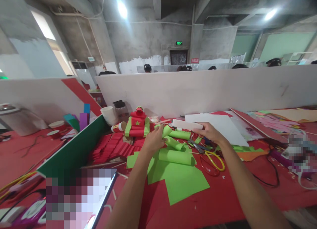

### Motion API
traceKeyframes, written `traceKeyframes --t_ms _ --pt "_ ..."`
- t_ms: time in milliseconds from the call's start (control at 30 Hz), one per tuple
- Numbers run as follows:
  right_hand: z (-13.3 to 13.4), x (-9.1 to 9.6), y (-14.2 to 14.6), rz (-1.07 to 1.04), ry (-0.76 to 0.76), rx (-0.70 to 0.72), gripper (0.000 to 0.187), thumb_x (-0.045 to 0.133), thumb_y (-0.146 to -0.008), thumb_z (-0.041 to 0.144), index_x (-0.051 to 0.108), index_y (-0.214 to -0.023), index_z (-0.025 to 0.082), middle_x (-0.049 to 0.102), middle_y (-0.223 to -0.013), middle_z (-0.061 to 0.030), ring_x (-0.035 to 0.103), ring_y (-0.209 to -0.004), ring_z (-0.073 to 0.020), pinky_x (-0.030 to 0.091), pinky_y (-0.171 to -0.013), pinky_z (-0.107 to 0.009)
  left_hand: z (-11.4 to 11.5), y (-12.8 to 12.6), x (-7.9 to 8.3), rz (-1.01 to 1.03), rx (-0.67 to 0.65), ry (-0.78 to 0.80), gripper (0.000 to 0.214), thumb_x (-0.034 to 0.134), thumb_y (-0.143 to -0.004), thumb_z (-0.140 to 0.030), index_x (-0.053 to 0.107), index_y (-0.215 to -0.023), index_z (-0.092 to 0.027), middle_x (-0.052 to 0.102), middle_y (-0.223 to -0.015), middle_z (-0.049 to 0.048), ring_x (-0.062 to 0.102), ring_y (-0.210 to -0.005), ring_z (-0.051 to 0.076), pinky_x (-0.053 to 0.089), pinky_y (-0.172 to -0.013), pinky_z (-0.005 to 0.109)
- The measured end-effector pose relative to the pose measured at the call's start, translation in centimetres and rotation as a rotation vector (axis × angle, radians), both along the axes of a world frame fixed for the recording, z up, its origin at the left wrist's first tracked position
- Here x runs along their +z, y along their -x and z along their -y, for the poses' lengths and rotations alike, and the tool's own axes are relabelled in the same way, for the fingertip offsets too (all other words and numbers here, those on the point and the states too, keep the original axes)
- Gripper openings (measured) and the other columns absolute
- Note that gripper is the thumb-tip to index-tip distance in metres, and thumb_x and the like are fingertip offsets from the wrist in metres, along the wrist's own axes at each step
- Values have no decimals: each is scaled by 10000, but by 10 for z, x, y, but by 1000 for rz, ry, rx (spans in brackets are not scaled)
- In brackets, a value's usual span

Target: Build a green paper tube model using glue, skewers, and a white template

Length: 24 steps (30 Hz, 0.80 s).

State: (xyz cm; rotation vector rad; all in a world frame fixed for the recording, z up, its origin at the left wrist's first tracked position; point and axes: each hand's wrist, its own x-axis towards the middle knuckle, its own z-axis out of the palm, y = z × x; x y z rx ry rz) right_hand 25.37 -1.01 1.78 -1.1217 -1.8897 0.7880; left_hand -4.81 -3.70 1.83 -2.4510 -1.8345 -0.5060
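Note:
My left hand is closed at a narrow piece of green paper, its fingertips pinching the near end. My right hand grips a flat white strip by its right end, holding it above the pile. Below and between the hands lie rolled green paper and a large green sheet with a cut-out corner. Scissors with yellow handles rest beside my right forearm. Left of my left hand stands a red and green paper model with a yellow star.
Folded red paper strips lie at the left beside a green board. A white cup and a dark-lidded bottle stand behind. White sheets lie right. A white partition closes off the back. A blurred screen sits front left.

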Motion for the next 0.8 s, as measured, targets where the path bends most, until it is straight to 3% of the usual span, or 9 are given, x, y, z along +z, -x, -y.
traceKeyframes --t_ms 167,367,600,800 --pt "4 2 1 121 82 55 414 686 -771 493 708 -972 131 684 -772 -46 569 -624 -159 445 -555 -257 2 -3 1 -38 -52 -2 576 619 -833 -393 360 -1329 -255 564 -1283 120 640 -1025 317 486 -777 382" --pt "6 3 -4 132 89 42 487 687 -778 481 665 -1123 138 697 -857 -65 585 -634 -157 452 -547 -257 2 -4 2 -122 -101 26 637 623 -835 -349 320 -1390 -267 593 -1257 122 645 -1025 325 475 -823 401" --pt "8 4 -6 88 4 10 380 738 -707 459 704 -955 173 683 -811 -42 589 -663 -177 441 -573 -259 5 -7 2 -125 -89 30 601 610 -853 -382 358 -1384 -256 681 -1103 136 636 -1050 351 447 -879 430" --pt "11 7 -2 137 -44 12 363 731 -696 483 698 -866 164 644 -711 -22 538 -612 -153 392 -546 -244 6 -8 2 -144 -122 23 655 657 -813 -390 361 -1380 -253 681 -1117 129 632 -1057 347 449 -882 414"
